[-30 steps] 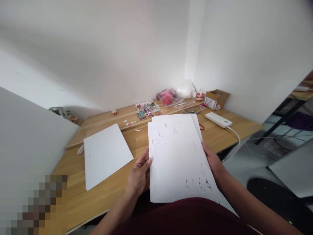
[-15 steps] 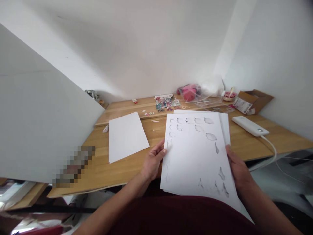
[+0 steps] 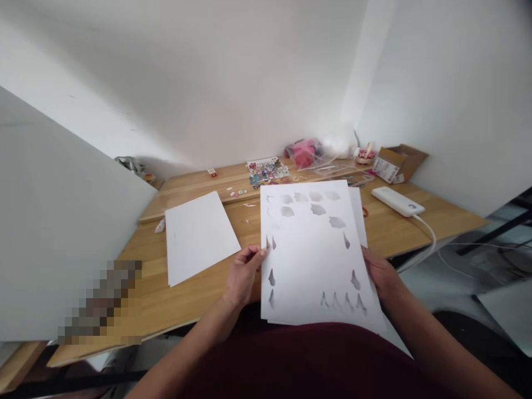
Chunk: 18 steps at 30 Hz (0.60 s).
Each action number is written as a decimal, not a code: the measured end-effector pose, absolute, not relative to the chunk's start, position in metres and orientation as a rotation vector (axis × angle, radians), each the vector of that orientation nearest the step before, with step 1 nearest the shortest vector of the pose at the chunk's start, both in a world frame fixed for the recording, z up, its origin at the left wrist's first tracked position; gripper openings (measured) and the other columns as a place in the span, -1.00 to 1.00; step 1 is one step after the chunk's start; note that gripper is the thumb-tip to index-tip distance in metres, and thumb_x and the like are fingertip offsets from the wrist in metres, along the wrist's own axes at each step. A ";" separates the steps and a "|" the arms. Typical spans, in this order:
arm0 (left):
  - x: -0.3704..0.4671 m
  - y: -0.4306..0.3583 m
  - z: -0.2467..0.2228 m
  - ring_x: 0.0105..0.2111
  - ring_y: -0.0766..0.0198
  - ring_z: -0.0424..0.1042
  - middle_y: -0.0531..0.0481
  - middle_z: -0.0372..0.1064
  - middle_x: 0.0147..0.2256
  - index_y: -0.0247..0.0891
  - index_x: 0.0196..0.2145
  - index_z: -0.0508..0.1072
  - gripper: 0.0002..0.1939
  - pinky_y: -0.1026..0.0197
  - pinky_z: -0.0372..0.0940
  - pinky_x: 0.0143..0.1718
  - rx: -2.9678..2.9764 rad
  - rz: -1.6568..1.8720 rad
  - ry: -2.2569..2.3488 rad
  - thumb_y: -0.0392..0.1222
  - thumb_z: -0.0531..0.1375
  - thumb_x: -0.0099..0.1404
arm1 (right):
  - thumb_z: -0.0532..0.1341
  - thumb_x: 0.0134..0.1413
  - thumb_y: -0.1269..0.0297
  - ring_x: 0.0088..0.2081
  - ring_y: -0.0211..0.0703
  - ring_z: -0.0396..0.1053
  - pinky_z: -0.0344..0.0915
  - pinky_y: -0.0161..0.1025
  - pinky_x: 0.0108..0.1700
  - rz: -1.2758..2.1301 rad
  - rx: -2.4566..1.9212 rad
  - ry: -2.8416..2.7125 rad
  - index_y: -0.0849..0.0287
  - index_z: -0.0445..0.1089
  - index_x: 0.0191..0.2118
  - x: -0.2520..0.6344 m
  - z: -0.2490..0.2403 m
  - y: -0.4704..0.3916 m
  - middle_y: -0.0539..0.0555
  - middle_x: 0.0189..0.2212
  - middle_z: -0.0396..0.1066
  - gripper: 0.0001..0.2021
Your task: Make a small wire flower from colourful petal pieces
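Observation:
Between my hands I hold a small stack of white paper sheets, tilted up over the table's front edge. Cut-out leaf and petal shapes run along the top sheet's borders and look grey. My left hand pinches the left edge between thumb and fingers. At the right edge, my right hand grips the sheets, its fingers mostly hidden behind them. Another white sheet pile lies flat on the wooden table to the left.
Toward the back are colourful cut-outs, a pink item in clear plastic, a small basket and an open cardboard box. A white power bank with a cable lies right. A grey panel borders the left.
The view has turned right, so the table items appear further left. The cut-outs in the held top sheet look darker and more filled. Both hands keep their hold.

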State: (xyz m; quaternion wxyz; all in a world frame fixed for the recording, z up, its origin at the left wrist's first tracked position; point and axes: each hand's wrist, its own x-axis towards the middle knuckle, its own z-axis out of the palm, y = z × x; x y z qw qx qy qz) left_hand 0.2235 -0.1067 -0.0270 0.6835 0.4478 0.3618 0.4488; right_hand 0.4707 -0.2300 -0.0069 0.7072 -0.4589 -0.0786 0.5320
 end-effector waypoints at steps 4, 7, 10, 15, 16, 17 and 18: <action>0.218 -0.091 -0.006 -0.56 0.43 0.32 0.09 0.37 -0.48 -0.25 -0.36 0.45 -0.78 0.38 0.27 -0.54 0.984 1.093 0.776 -0.08 0.35 0.13 | 0.19 0.13 0.36 -0.24 0.09 0.54 0.48 -0.02 -0.15 1.236 -0.980 -0.122 0.31 0.36 0.10 0.481 -0.005 -0.231 0.25 -0.22 0.55 -0.59; 0.220 -0.074 0.010 -0.52 0.43 0.35 0.07 0.40 -0.43 -0.25 -0.35 0.43 -0.77 0.38 0.32 -0.48 0.979 1.176 0.728 -0.12 0.37 0.11 | 0.17 0.15 0.33 -0.24 0.14 0.54 0.47 0.03 -0.13 1.185 -1.004 -0.097 0.33 0.35 0.12 0.491 -0.005 -0.231 0.30 -0.20 0.54 -0.58; 0.225 -0.057 0.020 -0.54 0.44 0.34 0.08 0.40 -0.43 -0.25 -0.33 0.43 -0.75 0.39 0.30 -0.52 0.970 1.249 0.712 -0.11 0.37 0.10 | 0.20 0.14 0.30 -0.24 0.14 0.54 0.48 0.04 -0.10 1.137 -1.022 -0.095 0.28 0.38 0.11 0.499 -0.008 -0.234 0.28 -0.19 0.54 -0.58; 0.236 -0.038 0.031 -0.53 0.42 0.38 0.08 0.41 -0.42 -0.24 -0.31 0.40 -0.70 0.36 0.33 -0.50 0.904 1.295 0.683 -0.10 0.39 0.06 | 0.23 0.10 0.32 -0.20 0.17 0.53 0.48 0.02 -0.06 1.148 -1.043 -0.059 0.27 0.41 0.08 0.506 -0.012 -0.240 0.28 -0.22 0.55 -0.59; 0.239 -0.036 0.033 -0.53 0.42 0.38 0.08 0.41 -0.43 -0.25 -0.32 0.39 -0.69 0.35 0.33 -0.50 0.887 1.293 0.680 -0.11 0.40 0.05 | 0.23 0.09 0.33 -0.20 0.17 0.53 0.48 0.02 -0.06 1.158 -1.048 -0.048 0.27 0.40 0.09 0.506 -0.012 -0.241 0.27 -0.22 0.55 -0.58; 0.241 -0.034 0.036 -0.53 0.41 0.39 0.08 0.42 -0.44 -0.25 -0.32 0.38 -0.68 0.34 0.34 -0.49 0.869 1.289 0.681 -0.12 0.40 0.04 | 0.22 0.09 0.33 -0.19 0.17 0.53 0.48 0.02 -0.06 1.172 -1.055 -0.039 0.26 0.39 0.10 0.507 -0.012 -0.241 0.27 -0.21 0.55 -0.57; 0.243 -0.033 0.038 -0.52 0.40 0.40 0.07 0.43 -0.44 -0.25 -0.30 0.37 -0.66 0.33 0.34 -0.48 0.852 1.286 0.684 -0.14 0.41 0.03 | 0.22 0.10 0.32 -0.19 0.17 0.53 0.48 0.02 -0.07 1.190 -1.064 -0.033 0.24 0.38 0.12 0.507 -0.012 -0.242 0.27 -0.20 0.55 -0.56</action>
